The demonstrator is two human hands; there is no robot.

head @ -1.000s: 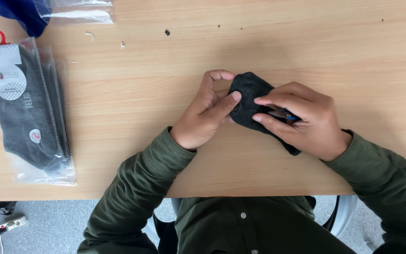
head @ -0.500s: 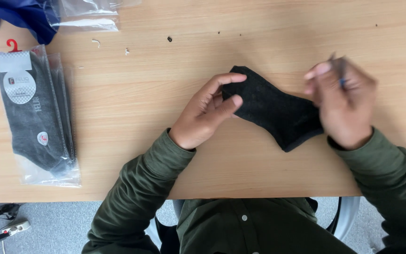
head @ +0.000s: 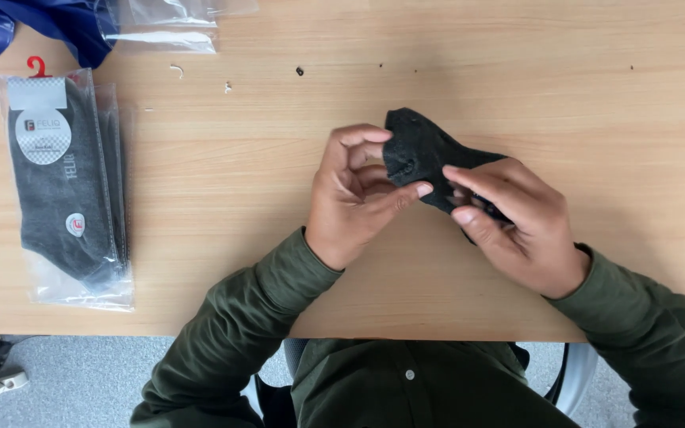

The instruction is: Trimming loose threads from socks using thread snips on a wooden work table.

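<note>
We pinch the black sock (head: 420, 154) at its upper end with our left hand (head: 358, 194); our right hand (head: 513, 226) grips its lower end. It lies on the counter (head: 279, 158), long axis slanting between both hands.

One loose black sock (head: 426, 154) lies on the one wooden desk (head: 223, 198). Two hands are at it: one left hand (head: 356, 196) and one right hand (head: 513, 222), each coming out of a dark green sleeve, so two sleeves in all. At the left side lies one stack of packaged grey socks (head: 65, 178) in clear wrap; at least two packs show by their offset edges, though the exact number cannot be told. One red hanger hook (head: 37, 65) tops the stack. Two clear plastic bags (head: 164, 20) lie at the upper edge beside one blue cloth (head: 17, 24). A few small scraps (head: 176, 71) dot the desk, about five.
</note>
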